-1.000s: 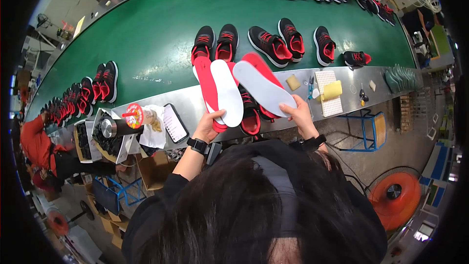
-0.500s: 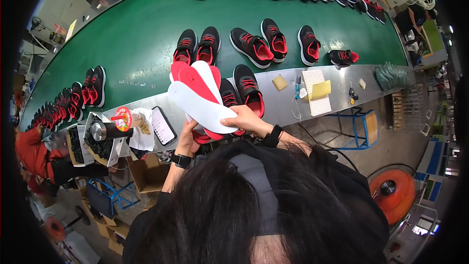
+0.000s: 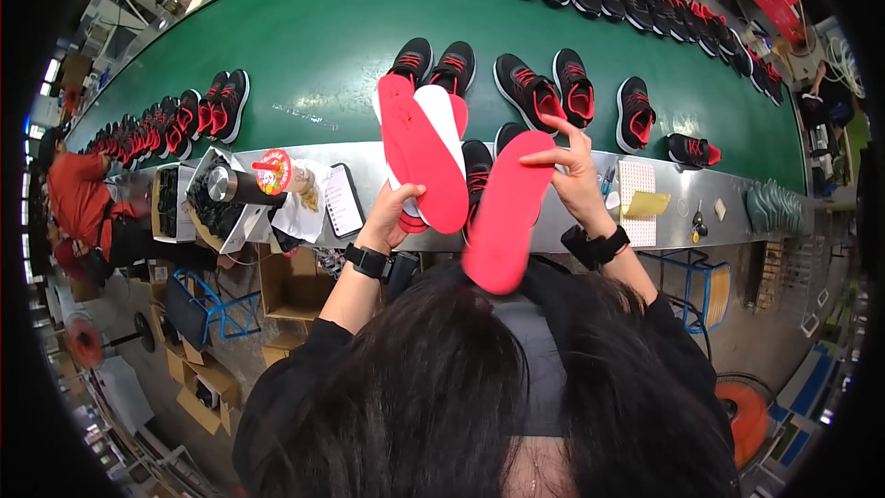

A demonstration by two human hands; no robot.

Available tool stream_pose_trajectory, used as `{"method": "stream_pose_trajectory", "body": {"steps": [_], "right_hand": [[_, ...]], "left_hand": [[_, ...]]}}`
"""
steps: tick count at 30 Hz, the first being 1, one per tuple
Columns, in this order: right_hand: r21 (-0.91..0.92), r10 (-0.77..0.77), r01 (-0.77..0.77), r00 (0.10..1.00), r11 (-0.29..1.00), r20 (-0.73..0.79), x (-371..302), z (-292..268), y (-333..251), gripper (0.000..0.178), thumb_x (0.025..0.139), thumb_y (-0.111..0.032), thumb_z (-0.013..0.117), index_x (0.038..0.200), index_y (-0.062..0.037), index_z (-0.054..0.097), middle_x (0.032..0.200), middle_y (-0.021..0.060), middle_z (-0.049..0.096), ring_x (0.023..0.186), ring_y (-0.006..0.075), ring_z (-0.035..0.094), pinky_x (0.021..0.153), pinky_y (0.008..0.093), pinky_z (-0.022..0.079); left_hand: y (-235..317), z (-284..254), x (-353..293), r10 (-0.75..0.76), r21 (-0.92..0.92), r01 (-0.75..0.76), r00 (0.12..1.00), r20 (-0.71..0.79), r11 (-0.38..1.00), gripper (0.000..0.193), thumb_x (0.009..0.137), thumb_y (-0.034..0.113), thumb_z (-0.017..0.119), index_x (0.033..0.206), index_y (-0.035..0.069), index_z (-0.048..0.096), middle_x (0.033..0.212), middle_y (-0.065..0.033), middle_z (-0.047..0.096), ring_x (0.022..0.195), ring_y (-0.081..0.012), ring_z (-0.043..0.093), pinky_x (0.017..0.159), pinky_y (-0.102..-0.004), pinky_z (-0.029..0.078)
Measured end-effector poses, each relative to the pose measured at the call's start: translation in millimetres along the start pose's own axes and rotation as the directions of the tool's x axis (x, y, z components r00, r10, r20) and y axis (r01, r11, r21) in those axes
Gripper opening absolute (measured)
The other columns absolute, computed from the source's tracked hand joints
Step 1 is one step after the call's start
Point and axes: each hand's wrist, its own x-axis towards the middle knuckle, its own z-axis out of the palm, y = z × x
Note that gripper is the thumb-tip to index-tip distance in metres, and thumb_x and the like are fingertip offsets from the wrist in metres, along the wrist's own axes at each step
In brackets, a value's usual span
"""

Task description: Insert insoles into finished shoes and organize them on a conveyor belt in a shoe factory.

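Long, rounded insoles [image 3: 431,166], red faces with a white one peeking through, fan out above the near edge of the counter [image 3: 304,46], and the left hand [image 3: 389,217] is closed on their near ends, thumb on top! To the right, one red insole [image 3: 505,212], blurred low down, sits pinched near its top by the right hand [image 3: 578,183], fingers partly spread.

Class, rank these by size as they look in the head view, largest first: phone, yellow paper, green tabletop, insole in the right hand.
1. Green tabletop
2. Insole in the right hand, though nearness may enlarge it
3. Phone
4. Yellow paper
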Motion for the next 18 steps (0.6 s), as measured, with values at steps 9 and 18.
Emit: {"method": "stream_pose_trajectory", "body": {"steps": [9, 18], "right_hand": [[0.271, -0.011, -0.065, 0.963, 0.96, 0.269, 40, 24, -27, 0.028, 0.069, 0.003, 0.068, 0.09, -0.0135, 0.077, 0.115, 0.008, 0.063, 0.105, 0.0226, 0.056, 0.091, 0.0307, 0.045], [0.552, -0.053, -0.214, 0.902, 0.806, 0.429, 56, 1, -45, 0.028, 0.082, 0.001, 0.049, 0.103, -0.0001, 0.067, 0.099, 0.0059, 0.064, 0.093, 0.0161, 0.06, 0.089, 0.0262, 0.045]], "left_hand": [[5, 31, -17, 0.02, 0.041, -0.022, 0.998, 0.055, 0.999, 0.048, 0.083, 0.003, 0.06, 0.129, -0.001, 0.047, 0.118, -0.0117, 0.061, 0.104, -0.0208, 0.063, 0.091, -0.0359, 0.052], [10, 38, -20, 0.036, 0.074, -0.042, 0.996, 0.076, 0.996, 0.05, 0.082, 0.002, 0.061, 0.13, 0.001, 0.046, 0.119, -0.011, 0.06, 0.108, -0.0216, 0.061, 0.092, -0.0376, 0.051]]}}
